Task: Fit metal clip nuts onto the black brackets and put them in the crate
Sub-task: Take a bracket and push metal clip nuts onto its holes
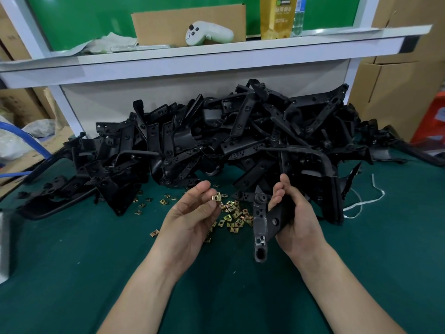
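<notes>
My left hand pinches one brass-coloured clip nut between thumb and fingertips, just above the table. My right hand grips a black bracket, its tubular end pointing down toward me. The nut and the bracket are a hand's width apart. Several loose clip nuts lie scattered on the green table mat between my hands. A big heap of black brackets fills the back of the table. No crate is in view.
A white shelf runs above the heap, carrying a cardboard sheet, a white controller and a yellow carton. A white string lies at the right. Cardboard boxes stand right; a blue hose is left.
</notes>
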`<state>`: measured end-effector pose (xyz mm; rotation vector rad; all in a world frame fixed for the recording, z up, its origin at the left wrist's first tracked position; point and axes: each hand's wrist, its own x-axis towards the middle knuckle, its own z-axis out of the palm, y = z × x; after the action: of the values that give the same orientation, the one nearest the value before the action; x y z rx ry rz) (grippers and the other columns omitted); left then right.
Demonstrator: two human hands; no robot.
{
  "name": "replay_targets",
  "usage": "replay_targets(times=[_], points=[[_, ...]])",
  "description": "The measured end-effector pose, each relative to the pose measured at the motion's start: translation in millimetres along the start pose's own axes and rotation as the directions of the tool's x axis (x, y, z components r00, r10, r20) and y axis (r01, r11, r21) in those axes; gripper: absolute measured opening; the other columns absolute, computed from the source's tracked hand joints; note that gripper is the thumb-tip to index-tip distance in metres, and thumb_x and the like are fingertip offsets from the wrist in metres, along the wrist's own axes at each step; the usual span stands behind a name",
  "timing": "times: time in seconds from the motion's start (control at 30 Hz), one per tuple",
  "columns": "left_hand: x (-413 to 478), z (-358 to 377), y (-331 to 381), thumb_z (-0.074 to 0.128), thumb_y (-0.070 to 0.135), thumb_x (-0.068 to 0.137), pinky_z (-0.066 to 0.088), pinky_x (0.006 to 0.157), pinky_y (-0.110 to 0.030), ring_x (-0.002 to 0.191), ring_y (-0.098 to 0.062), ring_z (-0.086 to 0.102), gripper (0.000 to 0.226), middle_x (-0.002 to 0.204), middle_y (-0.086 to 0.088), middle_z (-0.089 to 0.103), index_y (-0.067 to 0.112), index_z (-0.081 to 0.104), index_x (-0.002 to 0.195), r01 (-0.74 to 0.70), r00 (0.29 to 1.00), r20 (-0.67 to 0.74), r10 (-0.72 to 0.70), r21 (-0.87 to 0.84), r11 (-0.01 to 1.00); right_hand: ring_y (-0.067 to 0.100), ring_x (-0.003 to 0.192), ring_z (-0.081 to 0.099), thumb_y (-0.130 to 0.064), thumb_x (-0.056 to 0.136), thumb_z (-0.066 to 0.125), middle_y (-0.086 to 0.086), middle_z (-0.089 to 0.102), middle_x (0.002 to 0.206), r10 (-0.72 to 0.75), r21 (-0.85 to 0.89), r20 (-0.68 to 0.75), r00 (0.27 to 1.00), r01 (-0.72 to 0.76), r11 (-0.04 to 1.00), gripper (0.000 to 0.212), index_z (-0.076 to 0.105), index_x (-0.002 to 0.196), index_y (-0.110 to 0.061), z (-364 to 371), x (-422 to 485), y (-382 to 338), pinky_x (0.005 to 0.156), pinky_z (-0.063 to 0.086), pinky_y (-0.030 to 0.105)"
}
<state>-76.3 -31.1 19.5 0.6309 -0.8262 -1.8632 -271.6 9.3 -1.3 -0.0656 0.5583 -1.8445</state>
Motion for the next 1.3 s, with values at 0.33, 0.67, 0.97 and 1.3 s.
replay_targets(times=[0.33, 0.67, 0.97, 1.3], points=[[-2, 1, -2, 0.065, -0.005, 0.079, 0.060, 0.074, -0.027, 0.081, -0.019, 0.073, 0.027, 0.093, -0.013, 0.072, 0.009, 0.082, 0.094, 0.113, 0.994, 0.008, -0.113, -0.126, 0.986, 0.004, 0.057, 0.061, -0.015, 0.101, 0.054, 0.001, 0.068, 0.079, -0.003, 0.023, 0.011, 1.000, 0.003, 1.000, 0.019, 0.073, 0.108, -0.015, 0, 0, 0, 0.053, 0.053, 0.016], [-12, 4, -8, 0.074, 0.005, 0.084, 0.055, 0.088, -0.026, 0.094, -0.013, 0.069, 0.027, 0.102, 0.000, 0.071, 0.025, 0.078, 0.101, -0.064, 0.987, 0.162, 0.019, 0.280, 0.958, 0.005, 0.058, 0.061, -0.015, 0.101, 0.054, 0.000, 0.067, 0.079, -0.020, 0.018, 0.017, 1.000, 0.019, 1.000, 0.020, 0.072, 0.108, -0.015, -1, 0, -1, 0.053, 0.053, 0.017], [-28, 16, -12, 0.073, 0.017, 0.086, 0.050, 0.086, -0.014, 0.100, -0.004, 0.066, 0.021, 0.107, 0.006, 0.072, 0.031, 0.074, 0.102, -0.293, 0.943, 0.295, 0.156, 0.505, 0.812, 0.004, 0.056, 0.058, -0.016, 0.098, 0.059, -0.002, 0.065, 0.077, -0.052, -0.022, 0.016, 0.999, 0.052, 0.998, 0.017, 0.070, 0.111, -0.017, -2, 1, 0, 0.052, 0.051, 0.017], [-27, 16, -12, 0.070, 0.012, 0.088, 0.050, 0.084, -0.013, 0.100, -0.002, 0.066, 0.023, 0.105, 0.009, 0.072, 0.032, 0.075, 0.098, -0.283, 0.950, 0.267, 0.164, 0.511, 0.812, 0.004, 0.050, 0.050, -0.016, 0.099, 0.057, -0.006, 0.061, 0.072, -0.101, -0.099, -0.018, 0.995, 0.099, 0.990, 0.018, 0.073, 0.102, -0.021, 2, -2, 3, 0.047, 0.045, 0.016]])
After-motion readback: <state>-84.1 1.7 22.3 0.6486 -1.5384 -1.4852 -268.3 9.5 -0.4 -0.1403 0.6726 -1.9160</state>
